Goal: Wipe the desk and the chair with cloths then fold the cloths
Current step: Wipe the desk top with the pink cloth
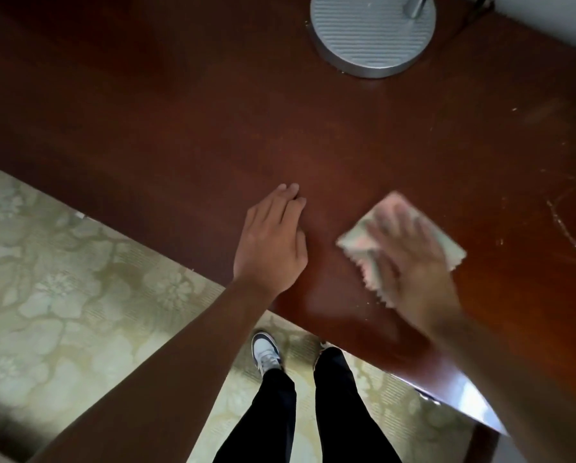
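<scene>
Pressing cloth (373,228) flat on desk (179,111): R hand (410,259), blurred, fingers prob. spread; L hand (273,235) flat, empty.

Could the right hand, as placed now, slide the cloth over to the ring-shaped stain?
Probably yes: the right hand presses the cloth flat, and only bare desk lies between it and the ring stain.
</scene>
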A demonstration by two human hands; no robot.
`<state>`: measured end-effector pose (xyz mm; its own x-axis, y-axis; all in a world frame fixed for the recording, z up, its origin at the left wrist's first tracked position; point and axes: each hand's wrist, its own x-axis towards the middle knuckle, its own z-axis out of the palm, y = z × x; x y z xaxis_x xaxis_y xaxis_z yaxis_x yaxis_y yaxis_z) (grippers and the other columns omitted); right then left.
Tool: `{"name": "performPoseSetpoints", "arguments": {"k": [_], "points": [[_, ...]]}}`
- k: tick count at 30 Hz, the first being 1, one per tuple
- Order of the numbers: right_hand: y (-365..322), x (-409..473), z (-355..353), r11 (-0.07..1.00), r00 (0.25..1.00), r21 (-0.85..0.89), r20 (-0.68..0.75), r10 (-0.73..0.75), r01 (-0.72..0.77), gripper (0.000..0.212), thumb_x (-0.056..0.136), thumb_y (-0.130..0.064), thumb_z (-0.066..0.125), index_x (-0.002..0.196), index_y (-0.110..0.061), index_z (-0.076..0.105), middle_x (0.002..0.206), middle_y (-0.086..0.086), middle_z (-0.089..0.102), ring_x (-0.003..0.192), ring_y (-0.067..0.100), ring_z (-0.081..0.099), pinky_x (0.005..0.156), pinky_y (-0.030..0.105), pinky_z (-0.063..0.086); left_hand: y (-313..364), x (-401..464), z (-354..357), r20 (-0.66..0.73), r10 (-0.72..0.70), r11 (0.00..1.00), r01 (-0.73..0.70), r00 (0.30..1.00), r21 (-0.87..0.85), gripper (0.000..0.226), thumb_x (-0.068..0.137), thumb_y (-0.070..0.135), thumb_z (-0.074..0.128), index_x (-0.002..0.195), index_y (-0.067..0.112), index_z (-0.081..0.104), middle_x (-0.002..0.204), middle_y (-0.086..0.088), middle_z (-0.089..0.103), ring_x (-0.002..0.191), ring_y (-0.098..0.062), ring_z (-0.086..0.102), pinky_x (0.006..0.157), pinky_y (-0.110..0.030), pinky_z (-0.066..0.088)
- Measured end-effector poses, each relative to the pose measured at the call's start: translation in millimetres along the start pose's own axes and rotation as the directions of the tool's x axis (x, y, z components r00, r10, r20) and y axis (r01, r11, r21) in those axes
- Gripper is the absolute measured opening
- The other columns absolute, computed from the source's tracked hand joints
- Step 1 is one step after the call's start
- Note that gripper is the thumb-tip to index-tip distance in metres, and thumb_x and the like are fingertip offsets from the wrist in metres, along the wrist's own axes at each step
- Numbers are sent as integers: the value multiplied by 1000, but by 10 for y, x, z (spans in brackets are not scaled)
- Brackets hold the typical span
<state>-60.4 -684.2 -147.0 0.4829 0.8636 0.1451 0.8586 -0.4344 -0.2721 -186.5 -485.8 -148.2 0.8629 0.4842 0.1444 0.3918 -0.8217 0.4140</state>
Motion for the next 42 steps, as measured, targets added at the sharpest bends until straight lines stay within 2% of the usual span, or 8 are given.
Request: {"name": "performPoseSetpoints", "arguments": {"k": [5,9,13,19,25,33,38,42], "points": [[208,683,96,938,940,-82,-81,331,-337,52,104,-37,23,148,-16,41,153,13,41,145,35,30,115,51,23,-13,-1,-32,40,-26,997,29,999,-78,45,87,17,35,122,7,62,138,-8,58,136,-23,46,111,-38,35],[-826,-23,347,989,1000,-144,10,20,-18,44,103,-38,38,141,-16,47,154,11,39,145,33,31,116,52,26,-18,14,-46,-19,-81,976,76,996,-203,39,88,16,35,112,6,64,130,-8,62,132,-24,50,109,-39,37],[-857,-634,179,995,998,-98,65,-16,23,49,102,-36,38,148,-19,41,155,2,37,146,28,31,116,51,26,2,18,-47,-35,-55,982,47,998,-184,34,87,13,39,109,6,65,127,-8,62,130,-25,51,107,-39,37],[-3,-182,-31,882,880,-60,-123,458,-467,48,99,-25,35,143,-11,50,149,13,46,143,36,34,115,53,27,-14,13,-18,-36,-57,985,50,998,-166,29,86,8,49,111,6,64,127,-10,62,130,-26,50,109,-37,34],[-1285,-348,386,990,992,-53,-18,127,-127,41,100,-29,47,135,-9,57,150,6,46,144,32,35,115,53,29,-51,3,-2,-71,-70,973,52,995,-227,28,84,6,50,107,5,66,124,-9,64,128,-25,52,108,-36,35],[119,698,107,866,865,-82,-154,478,-493,51,102,-35,31,144,-11,48,148,13,48,142,38,35,113,52,28,-21,-1,-128,46,-103,936,113,994,-332,50,97,41,37,136,13,55,139,-3,56,137,-16,41,113,-24,23],[-711,330,281,985,987,-70,-36,153,-156,47,102,-38,41,142,-17,51,150,7,47,144,32,35,114,52,29,-47,-13,-205,50,-156,893,162,987,-420,48,92,34,46,133,11,56,139,-3,55,134,-17,43,114,-31,32],[-851,-84,235,997,997,29,7,71,-71,40,100,-37,47,135,-22,59,146,-1,50,142,26,39,115,50,30,-202,-150,-174,18,-65,960,68,998,-270,42,92,27,46,127,7,60,137,-8,56,135,-22,43,114,-34,31]]}}
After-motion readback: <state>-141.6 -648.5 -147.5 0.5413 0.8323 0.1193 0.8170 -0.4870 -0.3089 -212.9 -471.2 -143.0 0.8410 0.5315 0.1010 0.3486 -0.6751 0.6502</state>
